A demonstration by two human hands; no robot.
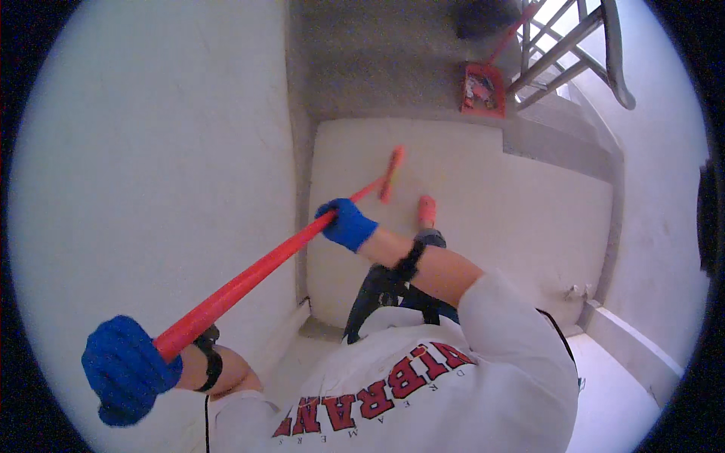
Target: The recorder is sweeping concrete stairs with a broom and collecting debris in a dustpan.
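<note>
A red broom [253, 283] slants from lower left toward the middle of the view. My left hand [128, 370], in a blue knit glove, is wrapped round the upper end of its handle. Farther down the handle, my right hand [347, 224], in a matching blue glove, is closed round it too. The broom's red head [392, 175] is slightly blurred and is down at the pale floor [468, 166], to the left of and beyond my pinkish-red shoe [427, 208]. My other foot is hidden.
A red long-handled dustpan [483, 90] holding debris stands on the grey floor [370, 68] beyond the pale slab's edge. Metal railing [578, 49] rises at the upper right, near a dark object [487, 16]. Walls flank both sides; the left wall [189, 136] is close to the handle.
</note>
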